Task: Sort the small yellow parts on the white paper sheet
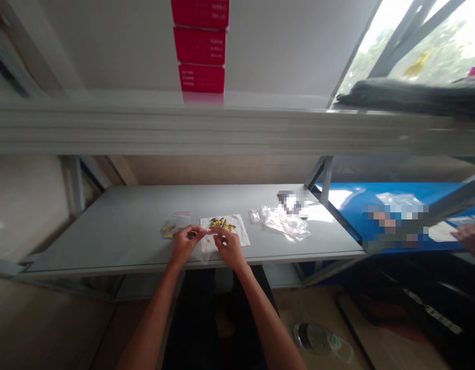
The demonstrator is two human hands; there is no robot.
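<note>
My left hand [186, 242] is closed in a pinch on what looks like a small clear plastic bag [205, 256], which hangs at the table's front edge and is hard to make out. Close beside it, my right hand [229, 245] has its fingers bent toward the left fingertips; whatever lies between them is too small to tell. Behind the hands, a white cloth or sheet [242, 232] carries a pile of small yellow and dark brown pieces [222, 224]. Left of it lies a clear zip bag [175, 226] with similar pieces inside, partly covered by my left hand.
Several clear plastic bags [286, 224] lie in a heap on the grey table [125, 226], right of the cloth. Above runs a shelf edge [222, 131] with stacked red boxes [202, 46]. A person's hand [470, 237] shows by a blue table [345, 205]. A clear bottle [322, 340] lies on the floor.
</note>
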